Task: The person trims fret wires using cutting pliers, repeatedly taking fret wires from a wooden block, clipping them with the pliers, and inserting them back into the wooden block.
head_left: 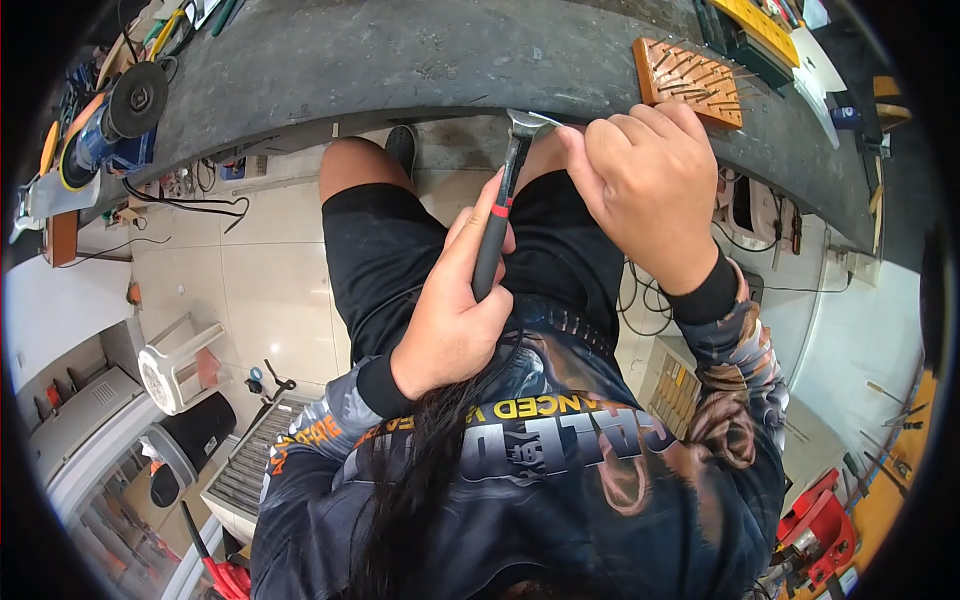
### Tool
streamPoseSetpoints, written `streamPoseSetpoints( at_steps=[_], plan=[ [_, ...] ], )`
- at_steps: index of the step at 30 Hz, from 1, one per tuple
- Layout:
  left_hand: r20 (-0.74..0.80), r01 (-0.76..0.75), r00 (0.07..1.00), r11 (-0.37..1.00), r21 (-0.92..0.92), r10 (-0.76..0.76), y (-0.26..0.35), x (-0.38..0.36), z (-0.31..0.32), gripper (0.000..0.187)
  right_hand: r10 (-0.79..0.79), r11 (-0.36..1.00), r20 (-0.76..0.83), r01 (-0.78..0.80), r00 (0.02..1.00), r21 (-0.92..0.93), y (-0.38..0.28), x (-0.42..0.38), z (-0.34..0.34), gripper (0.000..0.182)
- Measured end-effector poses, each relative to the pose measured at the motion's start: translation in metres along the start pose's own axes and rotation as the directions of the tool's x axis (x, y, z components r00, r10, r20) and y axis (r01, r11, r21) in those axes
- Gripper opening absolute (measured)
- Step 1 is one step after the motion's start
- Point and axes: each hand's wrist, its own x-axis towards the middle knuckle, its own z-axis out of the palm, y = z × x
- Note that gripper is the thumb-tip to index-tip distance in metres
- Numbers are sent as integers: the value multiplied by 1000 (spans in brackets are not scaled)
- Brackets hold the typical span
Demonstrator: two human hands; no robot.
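Gripping a hammer point(490, 250) by its dark handle, my left hand point(450, 325) is closing its fingers around the grip, with the thumb wrapping across the lower end. The hammer is standing out from my fist over my lap, its metal head pointing forward and lying just by the near edge of the desk point(400, 65). My right hand point(650, 175) is curling into a fist and pinching a thin metal strip point(546, 119) at the thumb and fingertips; the strip is reaching left to the hammer's head, though I cannot tell whether the two are touching. Beyond my right hand, an orange block point(690, 82) is sitting on the desk, carrying rows of slim metal bits. Well apart to the left, a blue grinder point(95, 145) is resting near the desk's edge, its dark disc point(138, 100) facing up.
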Motion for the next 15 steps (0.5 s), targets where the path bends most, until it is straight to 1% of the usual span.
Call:
streamPoseSetpoints(
  at_steps=[2, 5, 6, 7, 8, 10, 11, 12, 13, 15],
  plan=[
    [6, 32, 999, 1000, 0, -32, 2, -1, -1, 108, 10, 1000, 8, -10, 1000, 3, 0, 0, 1, 39],
    [11, 17, 1000, 1000, 23, -18, 7, 0, -2, 108, 11, 999, -6, -11, 1000, 37, 5, 0, -2, 40],
    [9, 17, 1000, 1000, 22, -17, 7, 1, -2, 108, 6, 999, -4, -6, 1000, 49, 8, 1, -6, 34],
    [21, -48, 999, 996, 79, 47, 6, 2, -4, 108, 1, 998, -3, -1, 1000, 59, 9, 2, -8, 29],
    [39, -113, 993, 984, 136, 109, 5, 3, -5, 108, 1, 998, -3, -1, 1000, 58, 9, 4, -10, 29],
    [53, -110, 993, 984, 141, 104, 8, 3, -5, 108, 41, 974, -23, -35, 999, 225, 8, 5, -12, 13],
    [65, -107, 993, 983, 147, 99, 9, 3, -5, 108, 44, 974, -22, -38, 999, 223, 8, 2, -13, 13],
    [69, -108, 993, 983, 147, 99, 8, 3, -5, 108, 53, 956, 32, -60, 998, 286, 10, -1, -13, 14],
    [76, -111, 992, 981, 160, 100, 7, 4, -5, 108, 57, 934, 86, -84, 995, 347, 10, -4, -12, 21],
    [83, -114, 992, 978, 173, 100, 9, 4, -5, 108, 60, 931, 74, -83, 995, 355, 9, -7, -10, 22]
  ],
)
